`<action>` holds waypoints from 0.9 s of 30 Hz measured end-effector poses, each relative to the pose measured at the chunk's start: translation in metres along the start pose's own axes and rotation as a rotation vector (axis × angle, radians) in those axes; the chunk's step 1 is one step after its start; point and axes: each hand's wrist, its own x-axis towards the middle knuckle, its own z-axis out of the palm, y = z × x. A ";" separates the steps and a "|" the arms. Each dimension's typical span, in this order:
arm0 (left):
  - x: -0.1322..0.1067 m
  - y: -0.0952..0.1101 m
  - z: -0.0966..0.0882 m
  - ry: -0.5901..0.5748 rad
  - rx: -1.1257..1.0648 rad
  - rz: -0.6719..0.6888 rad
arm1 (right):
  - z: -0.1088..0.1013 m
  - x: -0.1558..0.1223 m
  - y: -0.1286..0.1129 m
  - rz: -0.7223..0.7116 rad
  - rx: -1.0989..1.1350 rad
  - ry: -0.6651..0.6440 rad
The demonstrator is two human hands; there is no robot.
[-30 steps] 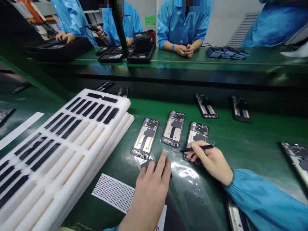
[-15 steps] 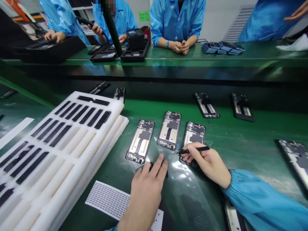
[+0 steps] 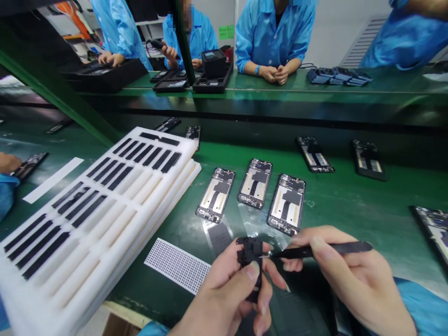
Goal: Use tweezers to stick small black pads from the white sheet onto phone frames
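My left hand (image 3: 227,291) is lifted off the belt, pinching a small black die-cut part (image 3: 249,252) between thumb and fingers. My right hand (image 3: 350,273) grips black tweezers (image 3: 315,251), whose tip reaches the edge of that part. Just beyond my hands, three open phone mid-frames (image 3: 254,183) lie in a row on the green belt (image 3: 336,224). A clear film (image 3: 257,219) lies under my hands, with a dark mesh patch (image 3: 219,238) on it.
A stacked white foam tray (image 3: 105,224) holding black strips sits to my left, beside a perforated white sheet (image 3: 177,266). More phone frames lie along the belt. A co-worker's hand (image 3: 9,163) shows at the left edge, and other workers stand across the line.
Both hands have lifted from the belt toward me. The left hand now holds the black part, and the tweezers have moved from the third frame to that part.
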 end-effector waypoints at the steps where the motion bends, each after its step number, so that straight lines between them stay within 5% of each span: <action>1: -0.001 -0.001 0.000 -0.016 -0.015 -0.001 | 0.001 -0.001 -0.001 0.004 -0.005 -0.016; 14: -0.016 -0.011 0.005 -0.100 0.021 0.005 | 0.020 -0.026 -0.015 0.050 0.080 0.082; 22: -0.024 -0.019 0.004 -0.061 -0.021 0.054 | 0.006 -0.030 -0.002 -0.271 -0.064 -0.083; 27: -0.023 -0.023 0.006 -0.016 -0.033 0.078 | -0.005 -0.041 -0.001 -0.321 -0.174 -0.091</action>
